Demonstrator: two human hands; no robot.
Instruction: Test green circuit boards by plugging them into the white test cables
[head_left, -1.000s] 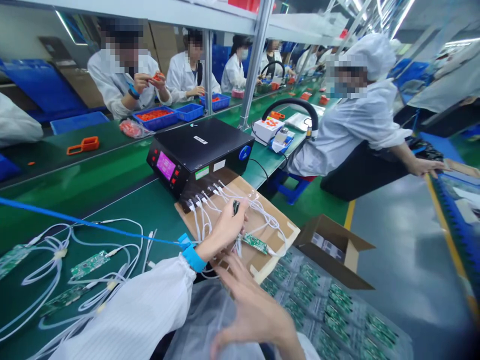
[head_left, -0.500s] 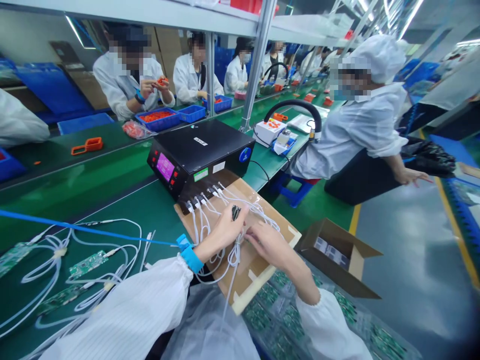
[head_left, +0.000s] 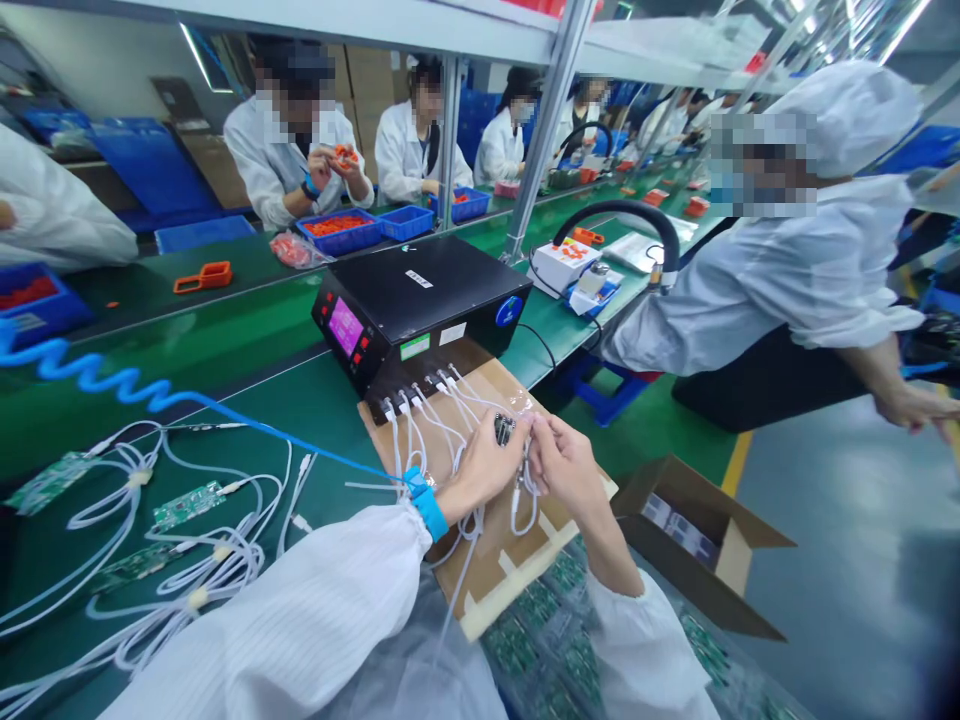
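Above a brown cardboard sheet [head_left: 491, 560], my left hand [head_left: 487, 468] is closed on a small dark circuit board [head_left: 504, 429] with metal parts. Close beside it, my right hand [head_left: 566, 468] pinches a white cable [head_left: 526, 508] whose loop hangs below the fingers. The fingertips of both hands meet at the board's right side; whether the cable's plug is in the board is hidden. Behind the hands stands a black tester box [head_left: 420, 300] with a lit pink screen. Several white cables [head_left: 412, 435] run from its front sockets over the cardboard. A blue strap [head_left: 426, 503] circles my left wrist.
Green circuit boards [head_left: 187, 505] with bundled white cables lie at the left. A coiled blue cord [head_left: 112, 372] stretches to my wrist. Bagged boards [head_left: 555, 610] sit below the cardboard, beside an open carton [head_left: 701, 540]. A co-worker [head_left: 810, 260] sits at the right; others work across the line.
Both hands have moved right and slightly up with the board, away from the cable bundle. The right fingers now pinch near the board's edge. The view has turned a little.
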